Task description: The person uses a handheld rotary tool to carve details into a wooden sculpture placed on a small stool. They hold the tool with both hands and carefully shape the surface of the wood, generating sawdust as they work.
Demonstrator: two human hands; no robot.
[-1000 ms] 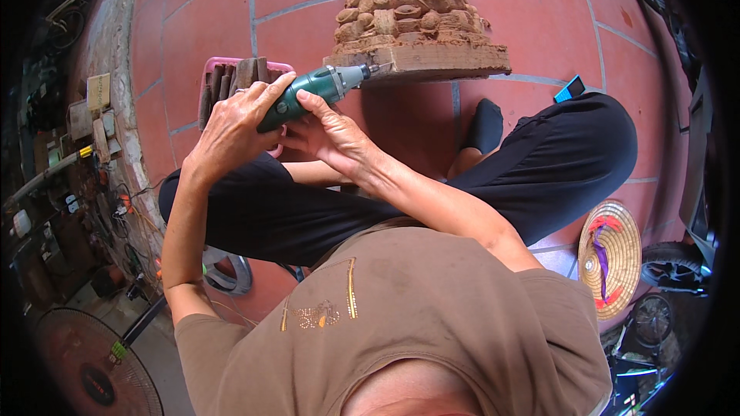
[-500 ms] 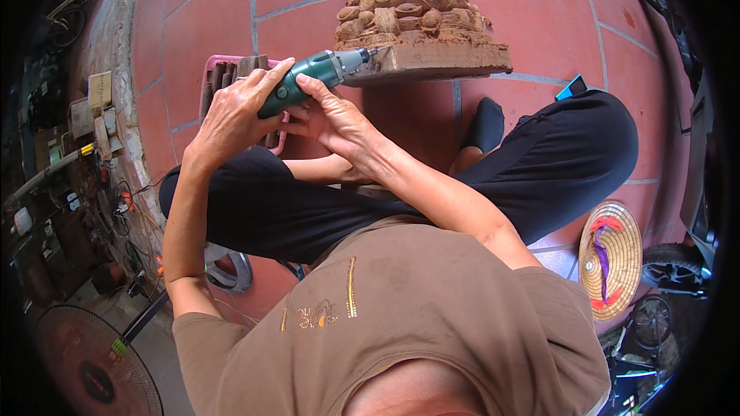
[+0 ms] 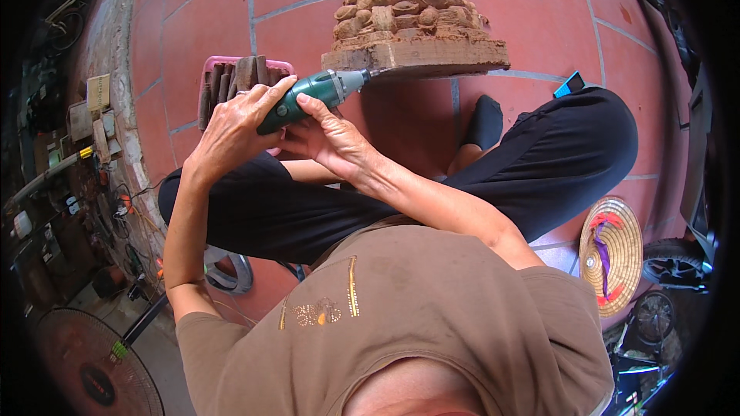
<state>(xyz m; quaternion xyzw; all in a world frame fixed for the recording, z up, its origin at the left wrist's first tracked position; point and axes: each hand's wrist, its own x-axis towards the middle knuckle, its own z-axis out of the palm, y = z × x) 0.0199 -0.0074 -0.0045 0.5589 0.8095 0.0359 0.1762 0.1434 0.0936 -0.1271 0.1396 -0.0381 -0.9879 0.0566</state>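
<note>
A green rotary tool [image 3: 304, 100] with a grey nose lies across both my hands, its thin bit pointing right. My left hand [image 3: 237, 125] wraps over the tool's rear part from the left. From below, my right hand [image 3: 331, 139] grips the body, with the thumb on its side. The bit's tip is by the lower left edge of a carved wooden statue [image 3: 416, 11]; whether it touches the wood I cannot tell. The statue stands upright on a thick wooden base [image 3: 432, 54], its surface full of rounded relief and dusty.
Behind my left hand, a pink basket [image 3: 212, 64] holds several wooden-handled tools [image 3: 245, 73]. A blue-edged box [image 3: 570, 85] lies near my right knee. At right is a woven hat [image 3: 610, 258], beside a wheel [image 3: 671, 264]. A fan [image 3: 96, 366] stands at lower left, with clutter along the left wall.
Both hands have brought the rotary tool slightly down, away from the statue's front edge. More of the basket's tools now show behind my left hand.
</note>
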